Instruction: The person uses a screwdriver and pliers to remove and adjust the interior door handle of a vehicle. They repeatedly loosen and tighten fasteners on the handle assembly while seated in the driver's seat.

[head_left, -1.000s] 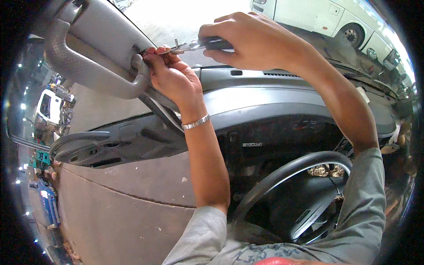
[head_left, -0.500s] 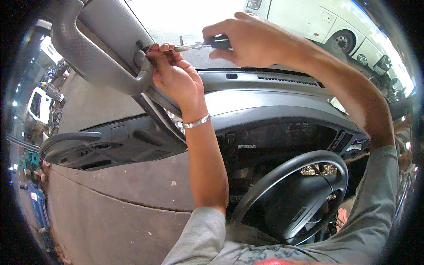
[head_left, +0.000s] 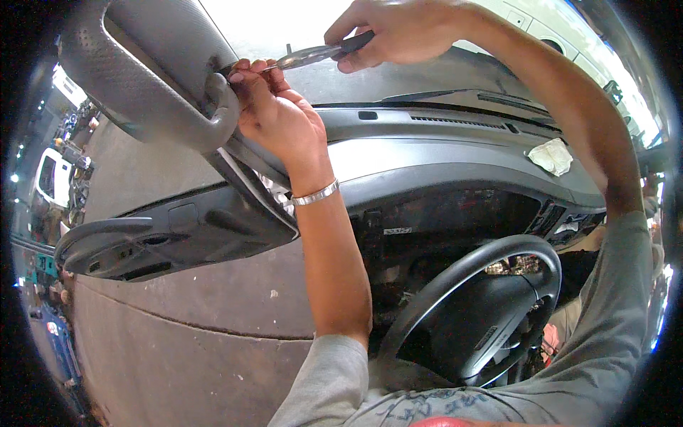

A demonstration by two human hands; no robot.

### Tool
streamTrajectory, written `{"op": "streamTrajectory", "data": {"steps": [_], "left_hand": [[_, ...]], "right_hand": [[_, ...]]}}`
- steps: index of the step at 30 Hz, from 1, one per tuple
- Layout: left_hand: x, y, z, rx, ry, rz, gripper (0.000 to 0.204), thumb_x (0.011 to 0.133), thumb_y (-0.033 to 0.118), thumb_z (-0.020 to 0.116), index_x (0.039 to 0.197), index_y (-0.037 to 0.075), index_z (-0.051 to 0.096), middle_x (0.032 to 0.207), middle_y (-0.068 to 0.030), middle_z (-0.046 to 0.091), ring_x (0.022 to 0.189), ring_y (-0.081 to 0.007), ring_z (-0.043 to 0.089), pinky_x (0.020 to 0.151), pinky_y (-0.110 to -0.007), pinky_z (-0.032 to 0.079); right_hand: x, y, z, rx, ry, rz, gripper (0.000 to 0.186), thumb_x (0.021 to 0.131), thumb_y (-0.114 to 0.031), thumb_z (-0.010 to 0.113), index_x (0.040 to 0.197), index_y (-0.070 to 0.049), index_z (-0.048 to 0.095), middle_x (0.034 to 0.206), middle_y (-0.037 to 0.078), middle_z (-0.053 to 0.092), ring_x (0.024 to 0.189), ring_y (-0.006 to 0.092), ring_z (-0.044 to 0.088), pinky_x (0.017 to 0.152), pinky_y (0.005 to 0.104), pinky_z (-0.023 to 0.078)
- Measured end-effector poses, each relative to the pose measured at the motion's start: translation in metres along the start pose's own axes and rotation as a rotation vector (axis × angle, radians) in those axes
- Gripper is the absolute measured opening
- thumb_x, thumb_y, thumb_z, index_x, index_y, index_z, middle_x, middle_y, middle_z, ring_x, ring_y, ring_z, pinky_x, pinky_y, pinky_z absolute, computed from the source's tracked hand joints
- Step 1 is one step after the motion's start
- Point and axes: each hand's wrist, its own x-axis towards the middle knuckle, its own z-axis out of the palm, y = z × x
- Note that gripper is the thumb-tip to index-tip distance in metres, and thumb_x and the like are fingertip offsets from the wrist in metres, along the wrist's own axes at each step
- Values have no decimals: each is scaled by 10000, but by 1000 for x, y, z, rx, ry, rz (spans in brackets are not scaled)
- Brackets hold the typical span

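Observation:
My left hand (head_left: 277,124) is raised to the grey grab handle (head_left: 160,110) on the pillar trim (head_left: 174,32). Its fingers are pinched together beside the handle's lower mount; what lies between them is too small and hidden to name. Higher and to the right, my right hand (head_left: 409,35) grips the dark handle of a silver metal hand tool (head_left: 309,57). The tool's narrow end points left and reaches the left fingertips. A short thin piece stands up near that end. Its exact kind does not show.
Below my arms are the steering wheel (head_left: 469,313) and the dashboard (head_left: 427,153), with a crumpled white cloth or paper (head_left: 550,156) on top. On the left, the door (head_left: 178,231) stands open over a concrete floor (head_left: 192,306). A white vehicle (head_left: 526,21) is outside the windshield.
My view has shifted slightly, and more of the grab handle and dashboard cloth shows. My right hand has tilted the tool, raising its handle end. My left hand stays pinched at the handle mount.

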Motion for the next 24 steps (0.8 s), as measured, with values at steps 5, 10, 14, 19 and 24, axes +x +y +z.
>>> {"op": "streamTrajectory", "data": {"steps": [5,10,14,19,24], "left_hand": [[-1,0,-1,59,12,2,85,1014,39,544,1041,112,578,1036,30,609,941,-87,529,812,-239,451],[1,3,-2,48,15,7,94,1012,29,538,1036,112,576,1034,27,608,934,-90,529,817,-236,449],[1,3,-4,31,-2,-3,103,1013,21,529,1028,112,575,1023,25,605,930,-94,530,822,-235,447],[1,2,-1,0,-5,13,109,1014,11,517,1023,104,573,1016,19,604,925,-102,533,818,-231,446],[1,1,0,32,18,-8,100,1014,16,524,1040,95,579,1011,11,612,932,-111,545,845,-243,461]], "right_hand": [[-12,-25,-12,44,-93,169,326,953,-392,642,1038,-80,678,780,0,574,653,129,506,563,299,435],[-6,-14,-14,239,-189,98,218,932,-320,657,965,-106,642,704,-41,496,566,80,418,484,278,366],[13,3,-7,337,-284,165,124,906,-232,642,888,-129,575,636,-88,415,519,41,347,434,242,298],[19,14,-7,548,-458,133,137,889,-172,622,835,-167,496,612,-115,360,501,21,312,414,218,255],[22,21,-5,651,-500,195,104,893,-178,624,874,-161,522,636,-101,389,521,30,351,447,224,294]]}}
